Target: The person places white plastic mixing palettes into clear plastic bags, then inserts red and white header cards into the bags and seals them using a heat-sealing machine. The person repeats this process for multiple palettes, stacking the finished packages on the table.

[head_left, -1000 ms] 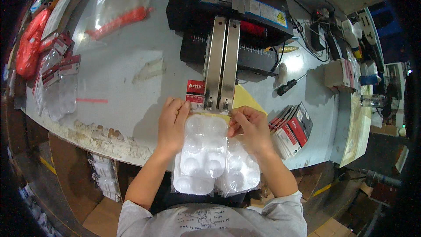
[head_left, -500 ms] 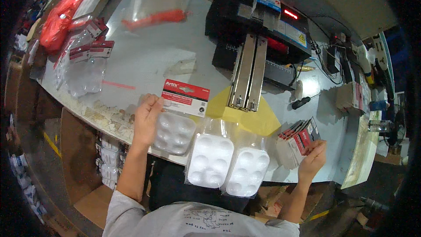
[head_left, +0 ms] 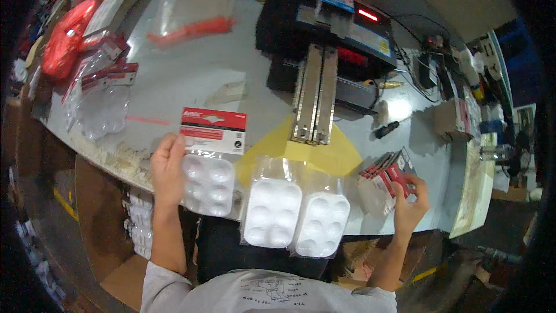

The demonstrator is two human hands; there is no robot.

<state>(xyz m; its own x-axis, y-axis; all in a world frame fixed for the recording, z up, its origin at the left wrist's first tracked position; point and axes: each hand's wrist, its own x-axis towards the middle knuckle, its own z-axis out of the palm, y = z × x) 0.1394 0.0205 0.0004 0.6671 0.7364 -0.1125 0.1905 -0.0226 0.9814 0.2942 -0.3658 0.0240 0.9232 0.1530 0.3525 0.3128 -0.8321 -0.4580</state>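
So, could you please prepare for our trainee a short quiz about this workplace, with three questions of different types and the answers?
1. True or false: the left hand holds a bagged white palette with a red-and-white header card.

2. What is nearest to the right hand?
A. the screwdriver
B. the pile of cards
C. the orange-red bag

3. What colour is the sheet beneath the near end of the metal bars?

Key: 1. True. 2. B. 3. Yellow.
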